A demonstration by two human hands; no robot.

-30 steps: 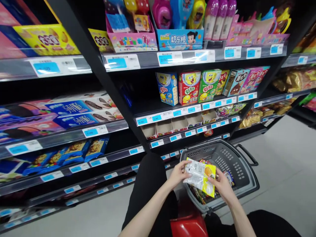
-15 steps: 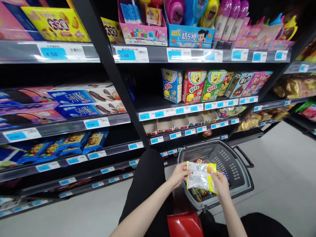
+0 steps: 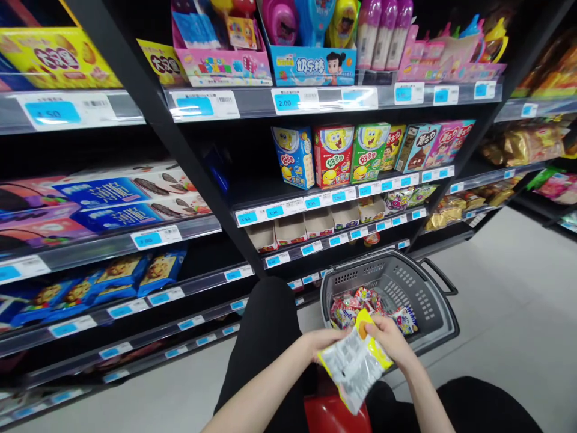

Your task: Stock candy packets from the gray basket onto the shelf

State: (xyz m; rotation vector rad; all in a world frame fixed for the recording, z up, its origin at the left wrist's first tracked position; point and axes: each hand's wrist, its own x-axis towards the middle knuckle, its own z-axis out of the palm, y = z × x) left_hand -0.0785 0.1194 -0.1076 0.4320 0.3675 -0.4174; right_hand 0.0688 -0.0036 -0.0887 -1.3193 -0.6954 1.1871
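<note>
A person's right hand (image 3: 388, 340) gripped a crinkled plastic packet (image 3: 354, 365), silver-grey with yellow ends, its fingers closed on one edge, while the left hand (image 3: 321, 341) reached behind, fingers mostly hidden and their hold impossible to tell. The packet hung tilted by the near rim of a grey plastic basket (image 3: 444, 316); half a second earlier it was squarer over the basket, covering more of the shiny bags (image 3: 345, 310) inside. Around spread a smooth pale floor (image 3: 505, 270); beyond, black store shelves (image 3: 256, 101) carried price tags (image 3: 155, 237) and cardboard snack boxes (image 3: 333, 159).
</note>
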